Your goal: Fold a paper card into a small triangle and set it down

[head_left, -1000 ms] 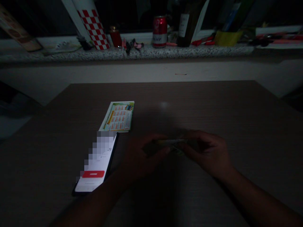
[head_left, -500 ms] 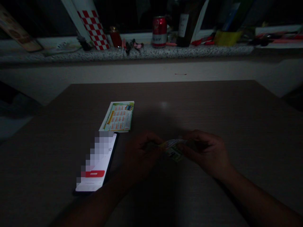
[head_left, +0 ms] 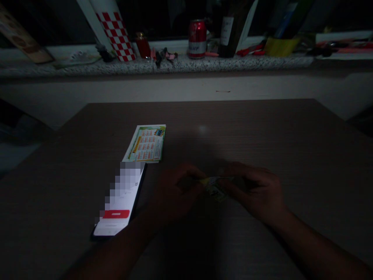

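A lit phone (head_left: 119,208) lies on the table (head_left: 262,128) at eight o'clock in the view, with a stack of printed cards (head_left: 148,146) just beyond at nine. The left hand (head_left: 176,192), near six, pinches one end of a small printed slip (head_left: 215,191) at five; the right hand (head_left: 259,190), at four, pinches its other end.

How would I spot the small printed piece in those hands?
At the brown woodgrain table, find the bare left hand and right hand. Between them is a thin, yellow-and-green printed piece. Unlike the lit, black-edged phone and rectangular printed stack, it is held.
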`<state>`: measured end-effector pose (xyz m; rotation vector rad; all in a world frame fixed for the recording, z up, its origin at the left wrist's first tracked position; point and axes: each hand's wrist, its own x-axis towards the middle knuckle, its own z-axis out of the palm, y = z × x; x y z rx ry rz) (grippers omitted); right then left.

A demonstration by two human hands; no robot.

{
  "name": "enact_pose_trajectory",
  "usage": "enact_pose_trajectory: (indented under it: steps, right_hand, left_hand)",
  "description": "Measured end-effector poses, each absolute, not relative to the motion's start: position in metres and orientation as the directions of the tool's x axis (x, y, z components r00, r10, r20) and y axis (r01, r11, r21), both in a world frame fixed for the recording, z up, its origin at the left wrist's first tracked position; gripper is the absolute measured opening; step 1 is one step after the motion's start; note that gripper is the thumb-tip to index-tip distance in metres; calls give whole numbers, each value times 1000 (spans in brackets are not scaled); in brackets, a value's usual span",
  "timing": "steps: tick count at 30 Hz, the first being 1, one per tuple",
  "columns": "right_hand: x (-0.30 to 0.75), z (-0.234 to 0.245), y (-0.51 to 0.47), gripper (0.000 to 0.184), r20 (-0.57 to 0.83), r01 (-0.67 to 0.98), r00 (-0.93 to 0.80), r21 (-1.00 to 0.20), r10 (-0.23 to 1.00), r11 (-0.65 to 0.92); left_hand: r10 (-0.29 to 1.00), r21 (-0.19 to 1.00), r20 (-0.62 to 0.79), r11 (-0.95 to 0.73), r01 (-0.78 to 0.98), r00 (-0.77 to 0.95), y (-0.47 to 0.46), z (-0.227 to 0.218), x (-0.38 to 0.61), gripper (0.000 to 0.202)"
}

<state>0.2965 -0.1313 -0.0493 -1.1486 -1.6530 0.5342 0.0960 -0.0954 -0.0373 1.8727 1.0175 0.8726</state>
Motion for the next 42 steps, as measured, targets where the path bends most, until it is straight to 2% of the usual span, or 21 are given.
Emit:
enact_pose_trajectory:
  steps: [4, 8, 12, 18, 22, 28, 32, 35, 38, 42]
  right_hand:
    - [299, -52, -131, 4, 475, 444, -9, -786, 880, 430]
    - [299, -51, -131, 5, 492, 450, -23, -772, 870, 449]
    - [296, -47, -131, 7, 524, 461, -33, -748, 851, 478]
    - [297, -48, -130, 11, 549, 487, -73, -709, 832, 510]
    - [297, -50, -130, 15, 581, 500, -106, -670, 807, 549]
    - [294, -49, -132, 24, 669, 548, -191, -534, 719, 643]
    - [291, -47, -133, 19, 702, 622, -265, -399, 661, 674]
    - [289, -44, -132, 13, 714, 677, -288, -320, 638, 663]
    - [288, -42, -130, 10, 741, 707, -278, -272, 611, 652]
    - [292, -41, -129, 10, 785, 702, -237, -269, 573, 659]
  left_hand:
    - [833, 796, 252, -468, 384, 492, -94, -34, 92, 22]
    - [836, 768, 260, -482, 421, 483, -93, -31, 93, 10]
    - [833, 721, 270, -507, 472, 482, -93, -28, 95, 11]
    - [823, 760, 300, -512, 401, 482, -94, -28, 95, 9]
    - [816, 734, 337, -540, 412, 470, -93, -29, 94, 10]
    - [739, 647, 389, -644, 409, 550, -96, -30, 98, 10]
    - [654, 553, 526, -748, 366, 543, -100, -31, 103, 8]
    - [627, 514, 557, -775, 367, 545, -102, -32, 104, 5]
    - [587, 486, 588, -807, 337, 556, -103, -32, 103, 4]
    - [545, 449, 634, -837, 313, 548, -104, -29, 102, 5]
